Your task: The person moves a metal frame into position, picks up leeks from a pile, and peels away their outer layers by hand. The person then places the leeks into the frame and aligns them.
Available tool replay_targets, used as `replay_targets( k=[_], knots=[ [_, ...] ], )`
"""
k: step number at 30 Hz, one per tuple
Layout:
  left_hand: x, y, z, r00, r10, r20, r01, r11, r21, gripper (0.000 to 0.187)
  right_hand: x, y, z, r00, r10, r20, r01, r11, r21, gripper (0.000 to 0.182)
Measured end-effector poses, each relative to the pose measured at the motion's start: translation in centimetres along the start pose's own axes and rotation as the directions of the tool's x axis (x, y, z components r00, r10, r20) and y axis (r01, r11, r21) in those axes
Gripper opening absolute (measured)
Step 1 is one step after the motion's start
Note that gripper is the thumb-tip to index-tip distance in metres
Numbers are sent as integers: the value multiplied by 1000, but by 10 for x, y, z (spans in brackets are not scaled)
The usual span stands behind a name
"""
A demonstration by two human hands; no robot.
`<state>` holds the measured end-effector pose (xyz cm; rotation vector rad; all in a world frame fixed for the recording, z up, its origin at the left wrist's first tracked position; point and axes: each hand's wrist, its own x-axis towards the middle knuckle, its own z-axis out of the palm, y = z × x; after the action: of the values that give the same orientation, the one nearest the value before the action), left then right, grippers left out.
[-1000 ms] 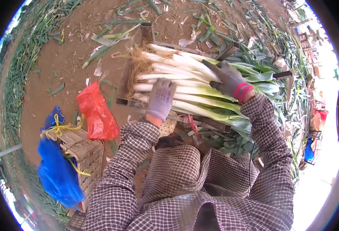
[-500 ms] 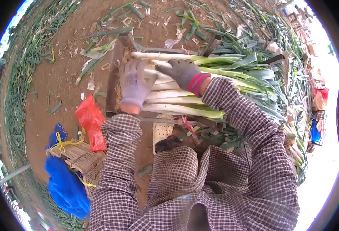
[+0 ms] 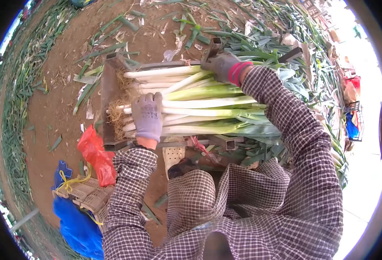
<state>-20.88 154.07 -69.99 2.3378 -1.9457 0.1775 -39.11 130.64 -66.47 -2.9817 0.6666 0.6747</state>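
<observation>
Leeks (image 3: 217,103) lie side by side in a metal rack (image 3: 110,104), white stalks and roots to the left, green leaves to the right. My left hand (image 3: 148,116), in a light grey-purple glove, is closed over a white stalk close to the roots. My right hand (image 3: 223,67), in a darker grey glove with a pink cuff, is curled over leeks at the far side, beside an upright metal post (image 3: 217,42). One stalk slants up under it. Its fingertips are partly hidden.
A red plastic bag (image 3: 97,154) and a blue net bag (image 3: 78,227) lie by a tan crate (image 3: 83,190) at left. Leek trimmings (image 3: 24,112) cover the ground at left and upper right. A perforated tan shoe (image 3: 173,157) shows below the rack.
My right hand has moved right and away along the leeks to the post. My left hand has moved down in view and its fingers have curled over a stalk.
</observation>
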Motion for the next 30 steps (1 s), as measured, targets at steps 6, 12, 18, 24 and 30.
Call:
replay_targets(
  k=[6,12,18,24,30],
  knots=[
    [-15,-2,4,985,53,-166,-59,998,-36,30,-49,45,6,977,213,11,-213,977,-31,52],
    [-6,-6,6,990,33,-139,-31,999,15,35,-102,39,-7,912,317,262,-350,932,90,51],
    [35,-28,35,999,35,26,-35,999,25,28,-167,117,24,849,475,232,-522,821,230,72],
    [78,-71,90,993,55,108,-70,986,149,23,-231,168,73,810,409,420,-566,733,378,69],
    [87,-48,42,912,-54,407,-62,962,265,26,-264,209,136,808,373,457,-589,541,601,69]
  ],
)
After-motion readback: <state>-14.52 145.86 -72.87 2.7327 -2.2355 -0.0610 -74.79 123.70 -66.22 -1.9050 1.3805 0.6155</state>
